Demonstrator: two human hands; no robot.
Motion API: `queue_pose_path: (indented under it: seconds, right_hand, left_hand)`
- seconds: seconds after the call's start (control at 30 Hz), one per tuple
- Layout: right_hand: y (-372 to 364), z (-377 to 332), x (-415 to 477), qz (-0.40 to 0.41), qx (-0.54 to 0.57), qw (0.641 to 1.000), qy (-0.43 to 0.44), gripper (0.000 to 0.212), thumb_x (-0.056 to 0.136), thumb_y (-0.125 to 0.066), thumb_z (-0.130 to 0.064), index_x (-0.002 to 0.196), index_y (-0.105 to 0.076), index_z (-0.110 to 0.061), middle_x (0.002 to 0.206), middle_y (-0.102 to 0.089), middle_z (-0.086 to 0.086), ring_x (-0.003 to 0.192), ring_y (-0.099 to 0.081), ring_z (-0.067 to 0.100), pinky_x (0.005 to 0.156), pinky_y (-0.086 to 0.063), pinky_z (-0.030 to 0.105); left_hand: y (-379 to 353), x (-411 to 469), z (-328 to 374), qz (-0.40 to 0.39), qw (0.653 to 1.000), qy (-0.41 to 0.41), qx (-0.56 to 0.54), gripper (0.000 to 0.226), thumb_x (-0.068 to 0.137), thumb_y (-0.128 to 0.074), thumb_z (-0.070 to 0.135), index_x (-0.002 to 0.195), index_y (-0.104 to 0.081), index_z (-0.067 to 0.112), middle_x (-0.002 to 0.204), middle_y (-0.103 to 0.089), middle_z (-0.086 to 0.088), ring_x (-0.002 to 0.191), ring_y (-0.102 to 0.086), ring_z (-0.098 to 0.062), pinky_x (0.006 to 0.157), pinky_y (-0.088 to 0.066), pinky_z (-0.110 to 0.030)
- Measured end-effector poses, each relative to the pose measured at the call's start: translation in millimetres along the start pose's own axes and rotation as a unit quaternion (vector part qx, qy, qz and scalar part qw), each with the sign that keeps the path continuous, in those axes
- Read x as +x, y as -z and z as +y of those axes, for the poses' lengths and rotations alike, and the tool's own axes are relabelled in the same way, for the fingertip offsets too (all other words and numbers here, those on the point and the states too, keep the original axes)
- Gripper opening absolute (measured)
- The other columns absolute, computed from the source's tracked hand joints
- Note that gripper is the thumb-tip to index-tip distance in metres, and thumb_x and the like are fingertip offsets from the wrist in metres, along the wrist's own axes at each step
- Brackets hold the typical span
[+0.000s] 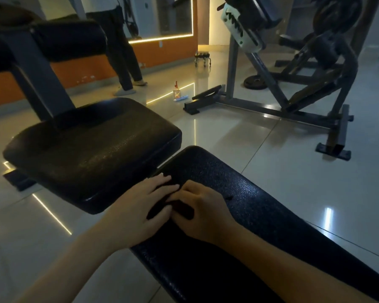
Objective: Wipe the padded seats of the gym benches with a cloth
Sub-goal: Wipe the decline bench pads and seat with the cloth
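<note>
Lower centre, left grip presses flat-fingered on the dark cloth, right grip pinches it; bunched so, it could miss edges of the bench pad.

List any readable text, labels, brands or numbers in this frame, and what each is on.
No readable text.
Bottle on the floor: label too small and blurred.
White plate on the machine: dark mark near its top, not legible.
Seat, bench, cloth: no print visible.
</note>
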State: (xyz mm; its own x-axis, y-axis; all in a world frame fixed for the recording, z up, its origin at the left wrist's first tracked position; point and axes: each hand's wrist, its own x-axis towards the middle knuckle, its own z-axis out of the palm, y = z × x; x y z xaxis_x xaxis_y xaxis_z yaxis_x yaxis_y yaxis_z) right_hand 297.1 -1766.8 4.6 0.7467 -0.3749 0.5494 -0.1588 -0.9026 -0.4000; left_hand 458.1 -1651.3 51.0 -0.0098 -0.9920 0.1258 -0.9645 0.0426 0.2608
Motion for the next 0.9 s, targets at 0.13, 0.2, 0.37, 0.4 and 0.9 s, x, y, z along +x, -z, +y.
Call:
queue_pose_path:
  seconds: [0.13,0.2,0.37,0.4,0.9]
  right_hand:
    - [10,18,-12,0.018,-0.043,0.999,-0.024,0.027,0.091,-0.057,-0.052,0.109,-0.065,-0.033,0.093,-0.058,-0.009,0.075,-0.052,0.005,0.066,-0.050,0.026]
    - [15,26,-11,0.036,-0.057,0.996,-0.062,0.031,0.090,-0.057,-0.054,0.112,-0.062,-0.033,0.093,-0.057,-0.009,0.076,-0.052,0.005,0.067,-0.050,0.028]
    - [27,29,-10,-0.058,-0.068,0.992,-0.086,0.044,0.085,-0.043,-0.058,0.121,-0.047,-0.032,0.096,-0.047,-0.009,0.082,-0.042,0.008,0.076,-0.043,0.033]
    - [30,28,-10,-0.081,-0.062,0.990,-0.095,0.045,0.085,-0.039,-0.057,0.122,-0.044,-0.033,0.098,-0.044,-0.009,0.084,-0.041,0.008,0.079,-0.042,0.035]
    - [131,44,37,-0.173,0.143,0.955,-0.193,0.047,0.079,-0.072,-0.038,0.122,-0.052,-0.039,0.108,-0.060,-0.010,0.094,-0.060,0.005,0.082,-0.057,0.022]
  left_hand:
    - [-13,-3,-6,0.025,0.998,-0.007,0.053,0.067,0.093,-0.020,0.070,0.150,-0.032,0.037,0.160,-0.022,0.015,0.149,-0.010,-0.001,0.122,-0.006,-0.027]
    - [-15,-2,-6,0.019,0.998,-0.006,0.064,0.065,0.096,-0.022,0.068,0.151,-0.032,0.036,0.160,-0.022,0.014,0.149,-0.010,-0.003,0.121,-0.005,-0.028]
    - [-14,-1,-6,-0.006,0.998,0.006,0.064,0.061,0.097,-0.022,0.067,0.151,-0.029,0.040,0.161,-0.018,0.016,0.149,-0.007,-0.003,0.119,-0.005,-0.029]
    - [-16,0,-4,-0.009,0.998,0.016,0.054,0.061,0.096,-0.022,0.067,0.151,-0.026,0.043,0.161,-0.013,0.018,0.149,-0.002,0.000,0.120,-0.002,-0.029]
    - [2,75,75,0.044,0.958,0.156,-0.236,0.063,0.075,-0.058,0.050,0.129,-0.026,0.056,0.133,-0.025,0.041,0.128,-0.020,0.023,0.109,-0.012,-0.006]
